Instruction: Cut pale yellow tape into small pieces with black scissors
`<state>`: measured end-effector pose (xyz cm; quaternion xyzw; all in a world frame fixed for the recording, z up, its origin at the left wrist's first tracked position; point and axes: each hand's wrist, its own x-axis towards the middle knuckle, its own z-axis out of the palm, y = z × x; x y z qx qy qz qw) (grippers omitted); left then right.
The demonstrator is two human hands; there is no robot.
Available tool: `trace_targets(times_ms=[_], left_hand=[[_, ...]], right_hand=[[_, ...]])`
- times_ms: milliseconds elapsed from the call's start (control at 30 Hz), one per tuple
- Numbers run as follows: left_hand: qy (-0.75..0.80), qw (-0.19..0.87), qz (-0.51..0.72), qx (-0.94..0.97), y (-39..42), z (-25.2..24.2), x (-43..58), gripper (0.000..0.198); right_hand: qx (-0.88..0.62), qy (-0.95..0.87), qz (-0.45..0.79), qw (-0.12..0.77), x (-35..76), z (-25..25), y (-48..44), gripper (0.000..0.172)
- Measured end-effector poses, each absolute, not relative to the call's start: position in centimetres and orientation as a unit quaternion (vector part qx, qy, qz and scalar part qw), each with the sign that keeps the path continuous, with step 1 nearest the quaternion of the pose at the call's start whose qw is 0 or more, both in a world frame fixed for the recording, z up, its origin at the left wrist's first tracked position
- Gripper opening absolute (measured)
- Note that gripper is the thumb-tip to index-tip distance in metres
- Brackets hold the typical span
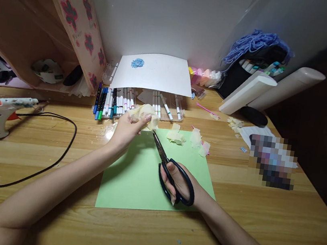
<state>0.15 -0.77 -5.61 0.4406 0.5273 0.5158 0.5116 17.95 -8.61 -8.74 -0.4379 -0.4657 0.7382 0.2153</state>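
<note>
My left hand [128,131] pinches a crumpled pale yellow paper piece [144,116] above the top edge of the green sheet [131,179]. Black-handled scissors [163,150] are in my right hand [178,179], fingers through the loops, over the right part of the sheet. Their blades point up and left, nearly closed, with the tip just below the yellow paper. Torn yellow scraps [176,135] rest at the sheet's upper right edge, and more scraps [197,138] lie beside them.
A glue gun [2,114] with a looping black cable [73,138] is on the left. Behind are markers [119,102], a white sheet [158,75] with a blue patch, and a pink flowered box [81,38]. White bottles [249,94] and a black pen holder [233,81] stand at right.
</note>
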Motion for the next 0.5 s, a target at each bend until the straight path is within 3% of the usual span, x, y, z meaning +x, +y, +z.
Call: trace_targets(times_ms=[233, 500], left_hand=[[0.525, 0.518, 0.509, 0.444, -0.77, -5.59, 0.24, 0.034], [0.529, 0.505, 0.519, 0.442, -0.62, -5.86, 0.02, 0.035]], right_hand=[[-0.437, -0.439, 0.758, 0.206, 18.10, -8.94, -8.95, 0.062], [-0.314, -0.442, 0.818, 0.191, 18.32, -8.21, -9.27, 0.084]])
